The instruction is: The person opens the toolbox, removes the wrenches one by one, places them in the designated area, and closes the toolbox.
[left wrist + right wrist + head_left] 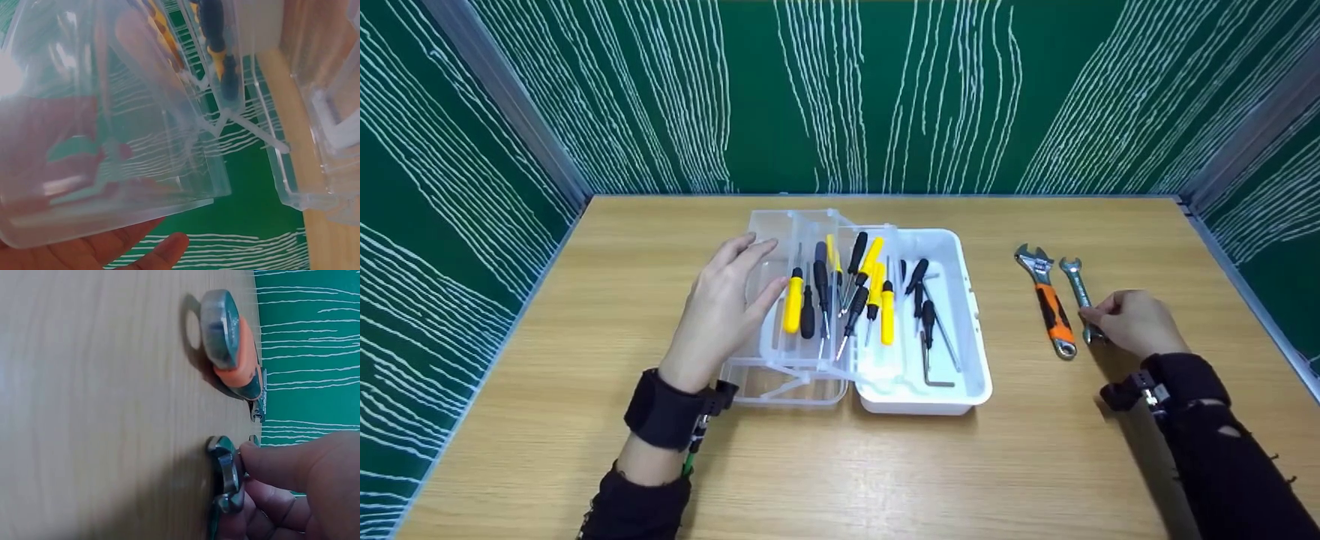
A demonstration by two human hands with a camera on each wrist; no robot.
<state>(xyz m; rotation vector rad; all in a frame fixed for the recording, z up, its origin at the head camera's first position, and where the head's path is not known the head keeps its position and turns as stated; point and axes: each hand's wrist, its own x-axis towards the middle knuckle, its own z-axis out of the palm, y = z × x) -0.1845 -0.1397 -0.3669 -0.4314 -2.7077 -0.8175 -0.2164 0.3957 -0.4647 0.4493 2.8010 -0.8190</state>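
Note:
My right hand [1140, 322] pinches the near end of a silver open-end wrench [1077, 281] on the table. In the right wrist view, thumb and fingers [275, 464] meet at the wrench's jaw end [229, 475]. Left of it lies an adjustable wrench [1051, 307] with an orange and black handle. My left hand [720, 300], fingers fairly straight and spread, is at the left side of a toolbox's clear raised tray [769, 225]. The left wrist view shows its fingers [163, 253] beside the clear plastic wall. Yellow and black screwdrivers [793, 301] fill the tray's middle.
The toolbox's white base [960, 315] holds black-handled screwdrivers [928, 319] and an L-shaped hex key [934, 382]. Its clear lid [787, 394] lies folded out to the left. Green walls [885, 97] with white wavy lines enclose the wooden table [900, 480].

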